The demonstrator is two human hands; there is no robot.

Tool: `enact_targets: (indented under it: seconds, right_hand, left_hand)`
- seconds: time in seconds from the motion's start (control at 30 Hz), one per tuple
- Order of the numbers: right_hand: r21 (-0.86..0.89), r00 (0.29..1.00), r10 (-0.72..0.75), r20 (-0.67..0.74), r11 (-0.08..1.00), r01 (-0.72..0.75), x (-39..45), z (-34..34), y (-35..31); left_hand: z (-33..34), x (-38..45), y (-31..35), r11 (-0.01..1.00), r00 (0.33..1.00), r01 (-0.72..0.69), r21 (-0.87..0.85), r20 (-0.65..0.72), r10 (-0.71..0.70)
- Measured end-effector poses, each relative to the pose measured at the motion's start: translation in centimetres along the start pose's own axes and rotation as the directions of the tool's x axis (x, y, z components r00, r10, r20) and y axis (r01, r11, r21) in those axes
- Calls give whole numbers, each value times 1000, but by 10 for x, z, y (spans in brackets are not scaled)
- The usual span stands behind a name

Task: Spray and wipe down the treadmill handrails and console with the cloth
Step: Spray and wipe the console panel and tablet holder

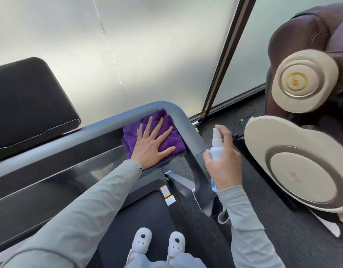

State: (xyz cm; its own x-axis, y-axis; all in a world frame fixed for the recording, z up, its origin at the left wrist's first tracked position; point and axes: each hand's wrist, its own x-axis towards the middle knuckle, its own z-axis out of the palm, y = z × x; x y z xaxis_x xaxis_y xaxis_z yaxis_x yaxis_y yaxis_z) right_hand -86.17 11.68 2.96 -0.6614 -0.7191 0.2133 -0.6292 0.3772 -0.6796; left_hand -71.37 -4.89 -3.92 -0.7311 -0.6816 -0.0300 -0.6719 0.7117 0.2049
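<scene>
A folded purple cloth (167, 138) lies on the right end of the treadmill's dark console deck (73, 171), inside the rounded corner of the grey handrail (178, 111). My left hand (152, 146) presses flat on the cloth with fingers spread. My right hand (223, 163) grips a white and blue spray bottle (217, 144) upright just right of the handrail's right arm, with the index finger over the nozzle. The black screen (29, 105) of the console stands at the far left.
A brown and beige massage chair (302, 132) fills the right side, close to the treadmill. Frosted glass panels (128, 45) with a dark frame stand behind the console. My white shoes (159, 242) stand on the black belt. Cables lie on the dark carpet.
</scene>
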Motion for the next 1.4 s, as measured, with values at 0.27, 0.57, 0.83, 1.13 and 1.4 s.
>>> enact_targets:
  seconds: [0.27,0.57,0.83,1.13,1.4]
  right_hand:
    - [-49,990,58,-125,997,-64,11,26,-19]
    - [-115,980,91,-176,987,-112,-23,25,-9]
    - [-75,915,252,-316,955,-288,-68,6,3]
    - [-52,944,221,-244,969,-240,-66,14,-16]
    - [-43,964,129,-235,989,-142,-50,17,-32]
  left_hand:
    - [1,-3,-2,999,999,-9,-34,-49,8]
    - [9,-11,-9,992,992,14,-126,-122,-29]
    - [9,-11,-9,991,992,9,-136,-124,-26]
    - [4,-20,-9,993,996,-30,-116,-83,20]
    - [1,-10,-6,832,933,7,-555,-296,-205]
